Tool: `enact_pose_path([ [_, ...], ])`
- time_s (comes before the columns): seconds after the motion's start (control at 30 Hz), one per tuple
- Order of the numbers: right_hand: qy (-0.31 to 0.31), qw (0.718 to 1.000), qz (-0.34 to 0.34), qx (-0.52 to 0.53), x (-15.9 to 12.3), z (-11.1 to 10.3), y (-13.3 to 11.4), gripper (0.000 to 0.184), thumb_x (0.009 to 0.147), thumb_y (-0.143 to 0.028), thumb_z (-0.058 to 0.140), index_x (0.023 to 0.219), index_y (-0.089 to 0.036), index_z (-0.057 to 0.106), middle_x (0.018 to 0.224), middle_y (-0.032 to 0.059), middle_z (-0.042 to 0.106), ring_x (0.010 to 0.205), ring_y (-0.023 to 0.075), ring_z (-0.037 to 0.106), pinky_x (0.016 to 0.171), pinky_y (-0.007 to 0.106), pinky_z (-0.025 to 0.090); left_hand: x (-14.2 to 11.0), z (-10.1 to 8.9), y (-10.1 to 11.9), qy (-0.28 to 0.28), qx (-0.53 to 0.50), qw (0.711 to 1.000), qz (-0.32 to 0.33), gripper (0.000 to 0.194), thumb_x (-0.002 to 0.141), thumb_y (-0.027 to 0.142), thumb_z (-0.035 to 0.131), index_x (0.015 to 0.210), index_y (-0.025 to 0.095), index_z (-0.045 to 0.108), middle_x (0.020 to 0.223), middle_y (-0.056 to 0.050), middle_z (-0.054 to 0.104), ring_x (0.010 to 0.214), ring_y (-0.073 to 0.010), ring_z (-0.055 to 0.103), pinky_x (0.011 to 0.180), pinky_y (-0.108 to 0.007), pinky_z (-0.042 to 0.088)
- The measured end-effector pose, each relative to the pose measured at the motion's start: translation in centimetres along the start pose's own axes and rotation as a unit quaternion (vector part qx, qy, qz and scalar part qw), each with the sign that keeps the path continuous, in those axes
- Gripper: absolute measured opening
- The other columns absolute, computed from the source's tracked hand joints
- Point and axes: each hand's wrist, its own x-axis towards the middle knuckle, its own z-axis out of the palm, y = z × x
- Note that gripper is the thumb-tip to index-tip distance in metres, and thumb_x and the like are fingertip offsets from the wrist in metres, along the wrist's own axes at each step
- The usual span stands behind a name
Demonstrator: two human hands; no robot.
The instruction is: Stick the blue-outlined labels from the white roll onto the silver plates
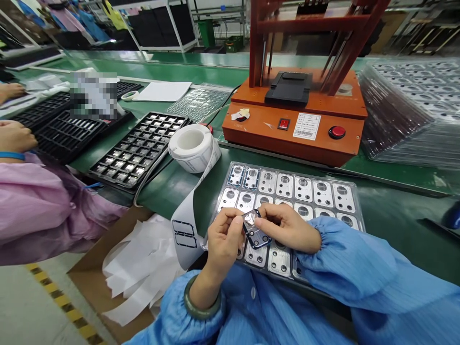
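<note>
Between my two hands is a small metal plate (257,235) with round holes and a dark blue-black border, tilted above a clear tray. My left hand (225,237) pinches its left edge between thumb and fingers. At the upper right of the plate, my right hand (285,226) grips it with the thumb on its face. Rows of similar silver plates fill the clear plastic tray (360,218) below; two at its far left corner carry the same dark border. Left of my hands, a white strip (184,230) with dark frame-shaped stickers hangs from a label roll (194,146).
An orange press machine (258,122) stands behind the tray. Stacked clear trays (402,120) are at right. A black tray of small metal parts (138,151) lies left, beside a co-worker's pink sleeve (46,206). A cardboard box (89,278) of white backing strips stands below the table edge.
</note>
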Motion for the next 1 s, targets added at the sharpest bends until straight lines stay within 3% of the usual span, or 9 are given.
enact_pose_path([
  [0.2, -0.014, 0.997, -0.052, -0.056, -0.1, 0.6, 0.4, 0.026, 0.083, -0.025, 0.052, 0.060, -0.019, 0.042, 0.052, -0.0063, 0.039, 0.048, 0.0063, 0.035, 0.046, 0.019, 0.028, 0.1, -0.3, -0.1, -0.009, 0.001, 1.000, -0.009, 0.014, 0.078, 0.028, 0.060, 0.072, 0.017, 0.056, 0.054, 0.006, 0.051, 0.036, -0.0028, 0.037, 0.036, -0.014, 0.029],
  [0.47, -0.028, 0.993, -0.066, -0.090, -0.3, 0.6, 0.6, 0.024, 0.082, -0.023, 0.053, 0.060, -0.018, 0.044, 0.053, -0.0059, 0.041, 0.047, 0.0060, 0.036, 0.046, 0.019, 0.028, 0.2, -0.7, -0.3, -0.012, -0.012, 0.998, -0.053, 0.007, 0.074, 0.021, 0.056, 0.069, 0.016, 0.057, 0.051, 0.006, 0.051, 0.034, -0.0028, 0.038, 0.036, -0.014, 0.028],
  [0.73, -0.019, 0.997, -0.035, -0.059, -0.3, 0.5, 0.4, 0.026, 0.085, -0.028, 0.050, 0.062, -0.019, 0.044, 0.053, -0.0051, 0.042, 0.049, 0.0076, 0.039, 0.047, 0.020, 0.030, -0.4, -0.7, -0.7, -0.024, -0.056, 0.996, -0.058, 0.010, 0.076, 0.026, 0.056, 0.076, 0.016, 0.058, 0.042, 0.005, 0.051, 0.035, -0.0068, 0.044, 0.039, -0.016, 0.034],
  [1.0, 0.003, 0.999, -0.007, -0.037, -0.3, 0.3, 0.9, 0.030, 0.086, -0.035, 0.047, 0.061, -0.021, 0.038, 0.054, -0.0056, 0.035, 0.051, 0.0097, 0.033, 0.049, 0.024, 0.029, -0.1, -0.5, -1.2, -0.030, -0.063, 0.996, -0.051, 0.033, 0.080, 0.047, 0.061, 0.074, 0.016, 0.054, 0.037, 0.005, 0.052, 0.029, -0.0052, 0.040, 0.033, -0.014, 0.028],
])
